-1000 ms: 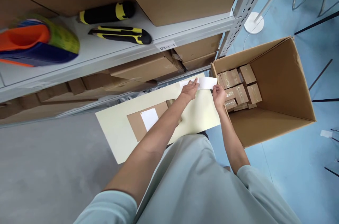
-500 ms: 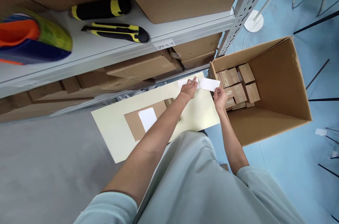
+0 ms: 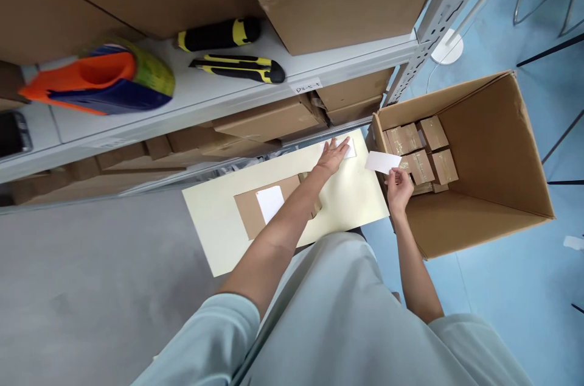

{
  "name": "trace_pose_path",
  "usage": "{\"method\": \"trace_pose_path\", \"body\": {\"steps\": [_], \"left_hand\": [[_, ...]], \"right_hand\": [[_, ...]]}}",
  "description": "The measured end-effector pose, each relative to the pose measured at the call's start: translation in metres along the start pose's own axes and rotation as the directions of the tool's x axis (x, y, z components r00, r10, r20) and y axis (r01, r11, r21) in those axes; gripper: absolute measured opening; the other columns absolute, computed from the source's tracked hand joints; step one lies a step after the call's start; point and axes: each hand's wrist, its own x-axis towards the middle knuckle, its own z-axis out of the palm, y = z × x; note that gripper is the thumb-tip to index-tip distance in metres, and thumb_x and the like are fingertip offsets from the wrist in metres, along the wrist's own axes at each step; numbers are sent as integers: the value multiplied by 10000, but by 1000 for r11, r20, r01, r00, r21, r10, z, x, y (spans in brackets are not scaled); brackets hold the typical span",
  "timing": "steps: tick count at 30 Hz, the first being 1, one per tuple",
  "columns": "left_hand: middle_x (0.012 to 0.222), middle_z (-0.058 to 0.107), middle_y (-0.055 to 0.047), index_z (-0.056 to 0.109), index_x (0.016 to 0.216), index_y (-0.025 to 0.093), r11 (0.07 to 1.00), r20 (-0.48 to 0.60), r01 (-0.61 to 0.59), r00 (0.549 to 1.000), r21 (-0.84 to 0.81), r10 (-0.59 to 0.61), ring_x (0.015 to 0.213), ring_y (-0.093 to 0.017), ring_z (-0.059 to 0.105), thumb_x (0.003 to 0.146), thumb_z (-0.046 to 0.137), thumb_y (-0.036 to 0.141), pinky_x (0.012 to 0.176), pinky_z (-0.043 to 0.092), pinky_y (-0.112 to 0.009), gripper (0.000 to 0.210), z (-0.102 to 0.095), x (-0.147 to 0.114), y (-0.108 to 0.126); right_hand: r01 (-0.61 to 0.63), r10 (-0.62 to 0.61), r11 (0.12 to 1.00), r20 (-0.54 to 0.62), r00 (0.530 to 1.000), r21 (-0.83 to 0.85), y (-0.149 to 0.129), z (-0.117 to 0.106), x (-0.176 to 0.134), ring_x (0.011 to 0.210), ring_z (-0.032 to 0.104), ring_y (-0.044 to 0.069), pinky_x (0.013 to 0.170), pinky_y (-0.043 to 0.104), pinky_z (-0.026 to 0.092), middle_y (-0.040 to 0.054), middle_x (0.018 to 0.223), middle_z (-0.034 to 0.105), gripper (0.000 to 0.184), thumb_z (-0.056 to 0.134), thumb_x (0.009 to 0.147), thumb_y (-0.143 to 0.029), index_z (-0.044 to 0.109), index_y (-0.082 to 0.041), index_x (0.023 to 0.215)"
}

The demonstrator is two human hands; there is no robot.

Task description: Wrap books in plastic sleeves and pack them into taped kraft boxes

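– Here, where is the slip (image 3: 381,161) held?
– Over the edge of the board (image 3: 351,203), near the box (image 3: 493,148), pinched by the right hand (image 3: 398,186); white paper (image 3: 351,148) is partly covered by the spread left hand (image 3: 333,157).

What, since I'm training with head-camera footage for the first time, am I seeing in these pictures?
There is no machine here, just a person's two bare hands. One camera, worn on the head, takes every picture, looking forward and down. The left hand rests on white paper near the far edge of a cream board. The right hand holds a white slip near the open cardboard box, which contains smaller taped boxes. Also on the board lies brown cardboard bearing a white sheet, partly hidden by the left arm.
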Motion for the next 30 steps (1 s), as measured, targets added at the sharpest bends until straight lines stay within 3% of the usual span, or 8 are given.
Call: {"method": "trace_pose_path", "body": {"steps": [7, 11, 13, 17, 21, 24, 26, 30], "left_hand": [[1848, 144, -74, 477, 1618, 240, 997, -21, 60, 998, -45, -61, 1704, -377, 126, 896, 573, 36, 1375, 133, -648, 757, 4, 6, 3], [1837, 164, -125, 519, 1569, 174, 987, -85, 22, 996, -159, -36, 1707, -370, 100, 936, 591, 102, 1378, 129, -627, 641, -7, -16, 22], [1808, 275, -140, 488, 1596, 173, 942, -172, -37, 985, -334, -22, 1685, -311, 248, 976, 535, 129, 1376, 227, -541, 624, -10, -44, 31], [1630, 584, -103, 523, 1573, 216, 718, -361, -208, 930, -665, -65, 1498, -219, 569, 940, 493, 107, 1256, 457, -408, 643, -3, -130, 31], [1450, 724, -89, 686, 1392, 249, 586, -456, -248, 857, -772, -238, 1356, -260, 673, 914, 653, 255, 1185, 511, -410, 479, 11, -219, 7], [1123, 818, -85, 771, 1109, 213, 474, -437, -213, 787, -855, -435, 1049, -272, 763, 898, 729, 475, 964, 606, -399, 339, 24, -270, -18], [897, 793, -56, 753, 943, 198, 348, -379, -211, 755, -913, -536, 833, -242, 743, 860, 740, 639, 785, 609, -366, 450, 31, -297, -32], [828, 758, -41, 717, 857, 200, 115, -271, -253, 763, -961, -586, 723, -205, 698, 736, 781, 806, 658, 554, -319, 622, 40, -341, -50]], "right_hand": [[8, -5, 998, -37, 999, 65, -18, -16, -33, 682, 761, 233, 706, 357, 608, 92, 911, 802, 513, 640, 960, -658, 760, -173, 1074], [49, -47, 995, -24, 999, 85, -39, -13, -48, 691, 779, 245, 705, 372, 629, 99, 916, 812, 502, 664, 944, -658, 784, -183, 1048], [67, -69, 992, 24, 997, 103, -51, -10, -54, 726, 793, 259, 740, 402, 649, 120, 985, 828, 511, 693, 920, -661, 795, -185, 1075], [82, -117, 984, 230, 966, 157, -76, 2, -71, 809, 808, 280, 797, 448, 666, 154, 1130, 833, 562, 789, 832, -653, 794, -195, 1158], [62, -157, 969, 406, 900, 237, -108, 21, -102, 731, 775, 254, 739, 419, 657, 105, 910, 835, 474, 778, 840, -678, 798, -224, 976], [52, -165, 971, 495, 853, 234, -133, 38, -127, 570, 658, 198, 580, 342, 578, 28, 663, 729, 464, 793, 818, -693, 770, -231, 851], [70, -175, 975, 530, 830, 211, -149, 50, -141, 523, 567, 164, 520, 306, 498, -7, 602, 651, 474, 809, 796, -697, 751, -227, 798], [115, -209, 976, 625, 753, 187, -169, 73, -166, 592, 542, 155, 548, 291, 457, 1, 661, 643, 522, 804, 787, -732, 721, -218, 758]]}}
